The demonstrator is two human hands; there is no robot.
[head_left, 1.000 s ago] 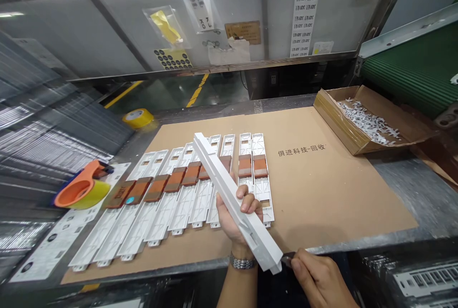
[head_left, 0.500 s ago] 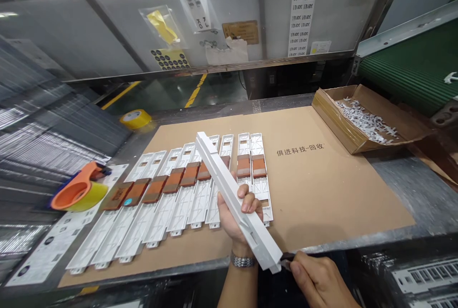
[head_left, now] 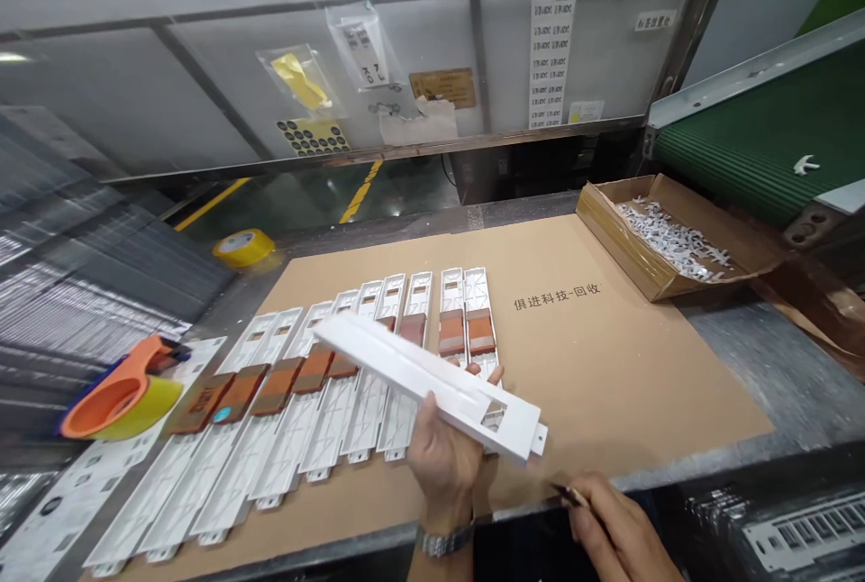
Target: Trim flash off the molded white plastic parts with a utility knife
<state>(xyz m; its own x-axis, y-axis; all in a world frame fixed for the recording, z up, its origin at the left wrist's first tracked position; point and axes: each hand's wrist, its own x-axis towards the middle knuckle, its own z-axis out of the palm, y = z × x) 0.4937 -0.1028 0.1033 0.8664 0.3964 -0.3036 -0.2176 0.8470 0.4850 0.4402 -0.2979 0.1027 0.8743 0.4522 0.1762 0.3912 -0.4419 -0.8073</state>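
Note:
My left hand (head_left: 442, 460) is closed around a long white plastic panel (head_left: 412, 372), thumb in front and fingertips showing behind its far edge. The panel slants down to the right; a rectangular cutout and a small holed tab are near its lower right end. Below that end, my right hand (head_left: 618, 528) grips a small dark tool (head_left: 569, 495), its pointed tip apart from the panel. The tool's exact kind is unclear. Similar white panels (head_left: 277, 460) lie in a row behind my left hand, with reddish-brown blocks (head_left: 278, 386) lying across them.
A cardboard sheet (head_left: 595, 384) covers the bench. At back right, a cardboard box (head_left: 618, 258) contains small white plastic bits, beside a green conveyor (head_left: 757, 140). An orange tape dispenser (head_left: 112, 397) and a yellow tape roll (head_left: 244, 247) are on the left.
The panel has turned from steep to flatter, and its broad face with the cutout now shows. My right hand with the tool has moved slightly down, away from the panel's end.

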